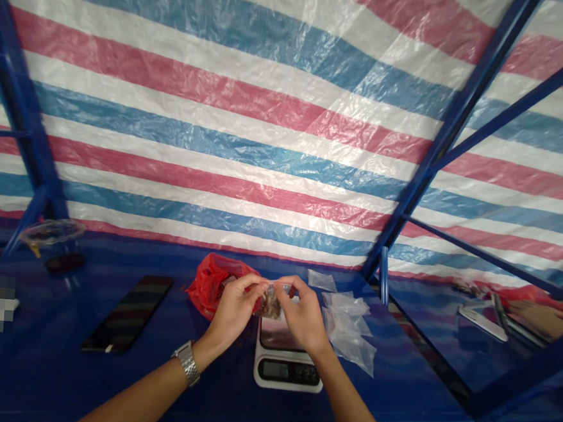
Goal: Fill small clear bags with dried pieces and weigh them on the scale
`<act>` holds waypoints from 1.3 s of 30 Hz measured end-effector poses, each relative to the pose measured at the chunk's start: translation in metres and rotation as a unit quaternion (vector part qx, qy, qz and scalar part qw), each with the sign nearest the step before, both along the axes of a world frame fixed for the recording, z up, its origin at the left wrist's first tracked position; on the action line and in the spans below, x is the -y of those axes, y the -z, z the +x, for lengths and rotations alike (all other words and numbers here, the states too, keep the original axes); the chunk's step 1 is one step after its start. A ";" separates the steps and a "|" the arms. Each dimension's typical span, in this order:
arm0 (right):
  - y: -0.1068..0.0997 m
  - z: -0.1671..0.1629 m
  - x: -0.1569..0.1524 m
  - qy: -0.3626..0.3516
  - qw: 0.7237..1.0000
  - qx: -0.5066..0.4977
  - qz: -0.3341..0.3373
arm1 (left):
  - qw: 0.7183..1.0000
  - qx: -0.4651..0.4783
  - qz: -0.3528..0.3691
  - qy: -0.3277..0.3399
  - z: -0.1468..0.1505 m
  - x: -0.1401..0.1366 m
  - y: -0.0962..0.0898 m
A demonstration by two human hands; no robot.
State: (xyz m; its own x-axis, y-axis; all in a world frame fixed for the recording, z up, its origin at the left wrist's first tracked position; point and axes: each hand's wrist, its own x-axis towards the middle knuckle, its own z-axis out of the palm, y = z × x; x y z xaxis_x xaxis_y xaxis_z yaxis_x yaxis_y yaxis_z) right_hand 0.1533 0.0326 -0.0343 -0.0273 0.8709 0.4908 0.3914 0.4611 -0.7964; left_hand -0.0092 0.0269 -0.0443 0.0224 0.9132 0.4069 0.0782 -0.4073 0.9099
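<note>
Between my two hands hangs a small clear plastic bag [270, 305] with brownish bits in it, above a white digital scale [264, 357]. My left hand [237, 304], with a metal watch at the wrist, pinches the bag's top edge at its left. On the right side of that edge, my right hand [303, 312] pinches with thumb and fingers. A red plastic bag [203, 286] stands open just left of my left hand, its contents partly hidden. Flat clear bags [350, 331] lie in a loose pile to the right of the scale.
A black phone [130, 313] lies on the blue table [163, 389], left of the red bag. Farther left stands a clear plastic cup [64, 247] with dark contents. Blue metal posts [408, 194] and a striped tarp [229, 136] rise behind. Another white phone-like object [483, 323] lies at right.
</note>
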 end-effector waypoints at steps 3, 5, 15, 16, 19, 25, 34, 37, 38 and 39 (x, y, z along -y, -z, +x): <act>-0.004 0.008 -0.015 0.121 0.992 0.002 0.034 | 0.997 -0.034 0.026 -0.070 -0.003 -0.002 0.006; -0.002 0.014 -0.028 0.225 0.972 0.043 0.047 | 0.988 -0.079 0.060 -0.119 -0.006 -0.002 0.010; 0.015 -0.005 -0.039 0.131 0.965 0.226 0.026 | 0.858 -0.406 0.108 -0.296 -0.063 -0.002 0.006; 0.012 -0.012 -0.034 0.096 0.966 0.235 0.040 | 0.847 -0.426 0.084 -0.306 -0.070 -0.004 0.008; 0.004 -0.037 -0.018 -0.047 0.950 0.291 0.104 | 0.853 -0.433 0.018 -0.291 -0.087 -0.010 0.017; 0.005 -0.049 -0.014 -0.074 0.887 0.443 0.110 | 0.871 -0.415 0.009 -0.261 -0.102 -0.016 0.027; 0.003 -0.049 -0.037 0.047 0.875 0.474 0.088 | 0.861 -0.384 0.027 -0.333 -0.097 -0.001 0.028; 0.001 -0.057 -0.041 0.052 0.888 0.448 0.091 | 0.856 -0.382 0.022 -0.347 -0.099 0.004 0.035; 0.001 -0.057 -0.043 0.040 0.897 0.432 0.084 | 0.852 -0.387 0.020 -0.351 -0.100 0.005 0.038; 0.001 -0.055 -0.046 0.019 0.909 0.410 0.068 | 0.849 -0.392 0.017 -0.352 -0.102 0.006 0.040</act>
State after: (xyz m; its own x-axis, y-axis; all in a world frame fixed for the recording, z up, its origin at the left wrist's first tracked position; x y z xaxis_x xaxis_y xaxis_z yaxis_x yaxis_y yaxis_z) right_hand 0.0987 0.0781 -0.0353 -0.4038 0.8116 0.4222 0.8454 0.5074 -0.1668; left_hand -0.1115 0.0210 -0.0847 -0.2483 0.8002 0.5459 0.8906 -0.0330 0.4535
